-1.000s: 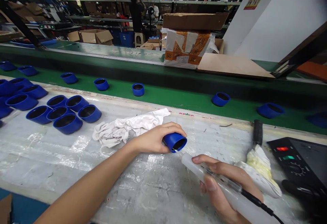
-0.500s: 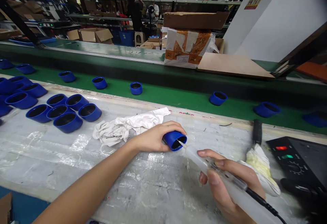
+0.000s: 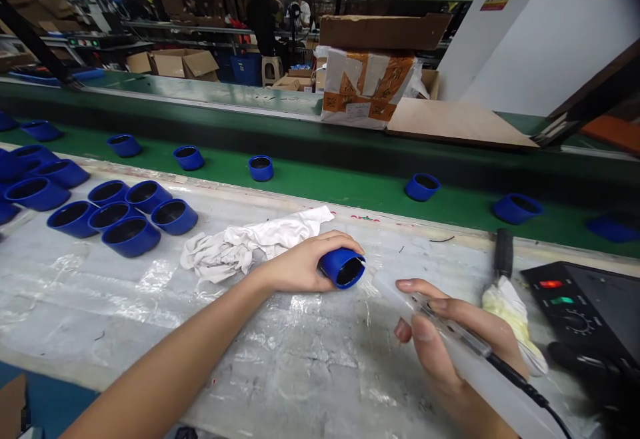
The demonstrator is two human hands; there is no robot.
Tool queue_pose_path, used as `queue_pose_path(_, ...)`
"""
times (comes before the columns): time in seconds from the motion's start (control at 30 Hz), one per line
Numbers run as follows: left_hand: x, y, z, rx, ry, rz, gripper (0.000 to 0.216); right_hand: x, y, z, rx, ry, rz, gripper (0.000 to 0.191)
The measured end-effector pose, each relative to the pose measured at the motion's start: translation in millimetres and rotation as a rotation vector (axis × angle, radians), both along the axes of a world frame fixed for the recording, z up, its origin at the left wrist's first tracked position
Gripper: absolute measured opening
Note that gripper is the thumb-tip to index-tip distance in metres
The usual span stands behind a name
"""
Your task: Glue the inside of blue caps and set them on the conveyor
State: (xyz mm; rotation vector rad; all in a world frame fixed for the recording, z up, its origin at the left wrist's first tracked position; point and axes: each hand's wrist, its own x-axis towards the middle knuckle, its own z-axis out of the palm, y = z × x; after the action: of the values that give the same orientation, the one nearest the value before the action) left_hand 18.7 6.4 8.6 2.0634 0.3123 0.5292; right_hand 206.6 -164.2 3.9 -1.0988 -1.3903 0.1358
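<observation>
Lying on its side on the plastic-covered white worktable (image 3: 150, 305), the small round blue plastic cap (image 3: 343, 267) is pointing its dark open mouth toward your right hand, and your left hand (image 3: 300, 267) is wrapping around it, fingers curled over the top and thumb underneath, so the hand is closing firmly on the cap. Your right hand (image 3: 445, 345) is gripping a long translucent white pen-shaped tool (image 3: 425, 315) with a black cable running from its rear end; the fingers are pinching the barrel, and the tool's tip is sitting just beside the cap's mouth, apart from it as far as the view is showing.

Just behind your left wrist a crumpled white cloth glove (image 3: 250, 242) is lying on the table. Near your right hand a yellowish-white wad of cloth (image 3: 513, 312) is resting against a black handle (image 3: 503, 253), and beside that a black control box with red and green lights (image 3: 585, 305) is sitting at the table's edge. Well to the left a cluster of blue round caps (image 3: 120, 215) is standing open side up. Beyond the table more single blue caps (image 3: 261, 167) are sitting spaced along the green conveyor belt (image 3: 340, 189), and a taped cardboard box (image 3: 367, 85) is standing behind it
</observation>
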Motion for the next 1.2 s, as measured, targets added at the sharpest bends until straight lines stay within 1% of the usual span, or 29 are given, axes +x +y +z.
queue_pose_path(0.13,0,0,1.7,-0.004,0.006,0.009,0.047,11,0,1.1,-0.026,-0.059,0.044,0.032)
queue_pose_path(0.23,0,-1,3.2,-0.01,0.006,0.011,0.046,16,0,1.1,-0.043,-0.069,0.06,0.031)
queue_pose_path(0.3,0,-1,3.8,-0.015,0.013,0.01,0.045,13,1,1.1,-0.045,-0.06,0.033,0.028)
queue_pose_path(0.47,0,-1,3.9,-0.018,0.022,0.02,0.046,3,3,3.1,-0.039,-0.024,-0.094,0.019)
queue_pose_path(0.63,0,0,4.5,-0.019,0.028,0.02,0.045,3,2,6.6,-0.103,-0.039,-0.134,0.016)
queue_pose_path(0.83,-1,0,4.6,-0.022,0.03,0.017,0.046,0,-1,10.4,-0.162,-0.035,-0.205,0.009)
queue_pose_path(1.07,-1,0,5.3,-0.035,0.048,0.029,0.047,8,1,7.3,-0.138,-0.099,-0.154,0.01)
queue_pose_path(1.2,-1,-1,5.6,-0.034,0.051,0.034,0.046,10,1,7.1,-0.153,-0.106,-0.143,0.008)
